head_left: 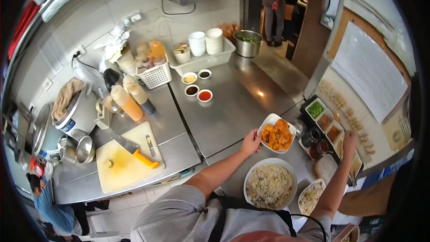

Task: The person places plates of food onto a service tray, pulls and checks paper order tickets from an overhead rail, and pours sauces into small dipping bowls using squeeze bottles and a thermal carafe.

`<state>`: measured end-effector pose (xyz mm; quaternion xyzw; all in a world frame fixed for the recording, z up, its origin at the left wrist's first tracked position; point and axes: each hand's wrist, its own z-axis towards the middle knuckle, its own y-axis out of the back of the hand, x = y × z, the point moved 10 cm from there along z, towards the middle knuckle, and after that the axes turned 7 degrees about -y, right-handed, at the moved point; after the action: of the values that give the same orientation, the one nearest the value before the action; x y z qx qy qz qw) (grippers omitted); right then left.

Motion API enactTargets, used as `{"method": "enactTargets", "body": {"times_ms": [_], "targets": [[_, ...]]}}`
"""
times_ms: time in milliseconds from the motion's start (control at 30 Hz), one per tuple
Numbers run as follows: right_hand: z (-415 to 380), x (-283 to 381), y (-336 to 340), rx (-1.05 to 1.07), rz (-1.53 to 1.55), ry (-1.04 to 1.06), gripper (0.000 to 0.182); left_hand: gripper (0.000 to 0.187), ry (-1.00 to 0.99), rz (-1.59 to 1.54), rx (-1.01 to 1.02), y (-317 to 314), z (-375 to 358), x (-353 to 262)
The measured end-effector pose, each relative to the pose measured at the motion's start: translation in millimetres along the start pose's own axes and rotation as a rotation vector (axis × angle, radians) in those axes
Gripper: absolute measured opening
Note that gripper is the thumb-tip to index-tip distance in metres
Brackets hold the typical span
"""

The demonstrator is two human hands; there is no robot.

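My left hand [251, 142] grips the left edge of a white square bowl [277, 133] filled with orange-glazed pieces. At the right, my right hand [350, 140] reaches over a black rack of small topping trays [334, 133]; its fingers look bent, and anything in them is too small to make out. Below the square bowl sits a large round bowl of fried rice [270, 183]. A smaller bowl of rice [311, 196] stands to its right. Green, brown and reddish toppings lie in the trays, with dark sauce jars [319, 149] alongside.
Four small sauce cups [197, 85] stand mid-counter. Behind them are a white basket of stacked bowls [204, 58] and a steel pot [247, 44]. Farther left are squeeze bottles [126, 103] and a cutting board [130, 159] with an orange-handled knife [145, 159]. People stand beyond the doorway.
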<state>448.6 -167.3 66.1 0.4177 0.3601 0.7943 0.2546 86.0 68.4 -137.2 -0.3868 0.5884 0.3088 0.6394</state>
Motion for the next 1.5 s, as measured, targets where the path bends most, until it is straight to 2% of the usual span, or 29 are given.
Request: {"method": "enactTargets", "body": {"times_ms": [67,167,267,400,467,600,700,767,900,1000,1033,1100,1133,1167,1200,1233,1267,1300,1333,1400,1467,1500], "targets": [[-2.1,-10.8,20.8,-0.130,-0.135,-0.020,0.021,0.034,0.002,-0.001,0.017,-0.9,-0.4,-1.2],[3.7,-43.0,2.8,-0.016,-0.311,-0.131,0.020,0.035,0.010,-0.018,0.014,-1.1,-1.0,-1.4],[-17.1,-28.6,-0.7,-0.005,-0.380,-0.201,0.021,0.035,0.007,-0.012,0.014,-1.2,-2.2,-5.6],[-21.9,-22.5,-42.8,0.193,-0.447,-0.142,0.021,0.033,0.028,0.012,0.057,-3.6,-4.0,-7.1],[-21.1,-22.9,-45.9,0.156,-0.481,-0.136,0.020,0.033,0.033,0.005,0.070,-3.9,-3.8,-7.1],[-25.8,35.0,-19.0,0.052,-0.442,-0.015,0.020,0.034,0.035,-0.033,0.079,-6.2,-2.4,-4.6],[-32.2,84.8,-4.5,0.079,-0.245,0.036,0.020,0.037,0.052,-0.017,0.121,-8.4,0.3,-1.6],[-44.5,129.4,-7.4,0.151,-0.211,0.162,0.021,0.038,0.071,-0.016,0.147,-11.4,1.9,5.4],[-73.0,189.6,-25.6,0.223,-0.049,0.354,0.023,0.040,0.250,-0.035,0.144,-1.0,-1.7,-4.3],[-107.2,241.9,-41.9,0.389,-0.018,0.412,0.024,0.036,0.089,-0.085,0.154,35.8,23.5,-52.1],[-117.5,257.0,-51.9,0.441,-0.021,0.459,0.025,0.026,-0.016,-0.007,0.193,53.4,38.2,-84.5],[-140.3,290.1,-76.1,0.565,-0.047,0.549,0.027,0.019,-0.097,0.048,0.155,99.5,69.8,-155.8],[-155.4,310.3,-87.5,0.637,-0.068,0.594,0.028,0.021,-0.065,0.068,0.038,129.6,90.7,-184.9],[-172.0,332.8,-95.6,0.694,-0.056,0.590,0.030,0.025,-0.149,0.155,0.064,154.3,112.9,-224.0],[-186.9,355.9,-105.3,0.748,-0.042,0.589,0.031,0.029,-0.237,0.132,-0.044,186.7,144.5,-258.1],[-199.2,372.2,-127.6,0.826,0.026,0.569,0.032,0.030,-0.276,0.096,-0.117,213.8,171.0,-292.6],[-211.5,385.3,-160.4,0.901,0.096,0.552,0.033,0.032,-0.341,0.129,0.064,233.5,216.2,-323.1],[-221.5,391.6,-200.6,0.928,0.088,0.538,0.033,0.029,-0.427,0.114,-0.171,238.2,188.8,-386.8],[-234.2,399.1,-226.2,1.037,0.086,0.516,0.035,0.027,-0.437,0.058,-0.119,247.2,212.7,-419.4],[-250.9,393.1,-287.4,1.205,0.100,0.306,0.034,0.027,-0.633,0.126,-0.190,247.8,215.4,-501.0],[-237.0,390.4,-309.5,0.898,0.058,0.302,0.033,0.029,-0.717,0.205,-0.215,247.2,235.3,-558.1],[-230.6,389.3,-313.6,0.750,0.040,0.296,0.032,0.034,-0.772,0.213,-0.308,248.1,238.0,-581.2]]}}
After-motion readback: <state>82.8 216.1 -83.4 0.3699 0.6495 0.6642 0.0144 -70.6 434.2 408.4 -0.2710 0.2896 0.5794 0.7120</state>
